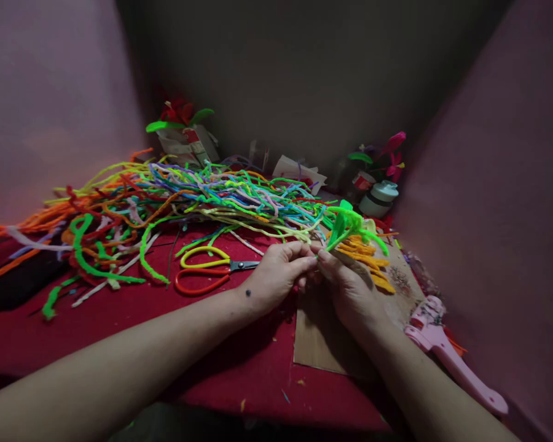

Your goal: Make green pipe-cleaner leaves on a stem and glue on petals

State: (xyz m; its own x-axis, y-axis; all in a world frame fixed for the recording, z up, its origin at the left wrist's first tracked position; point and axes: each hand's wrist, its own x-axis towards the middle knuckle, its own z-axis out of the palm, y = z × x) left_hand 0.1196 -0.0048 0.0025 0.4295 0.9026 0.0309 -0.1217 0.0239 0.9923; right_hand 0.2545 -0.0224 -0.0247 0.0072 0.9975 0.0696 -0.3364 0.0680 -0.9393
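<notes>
Bright green pipe cleaners, bent into leaf-like loops, stand up from the pinched fingers of my right hand. Against those fingertips, my left hand is closed at the lower end of the same green piece; the exact grip point is partly hidden. Just left of my left hand lie scissors with one yellow and one red handle, their blade tips reaching behind the hand. Orange-yellow fuzzy strips rest beyond my right hand on a cardboard sheet.
A heap of many-coloured pipe cleaners spreads over the red cloth. A pink tool with a long handle lies at the right edge. Behind stand a lidded jar, pink flowers and a red flower.
</notes>
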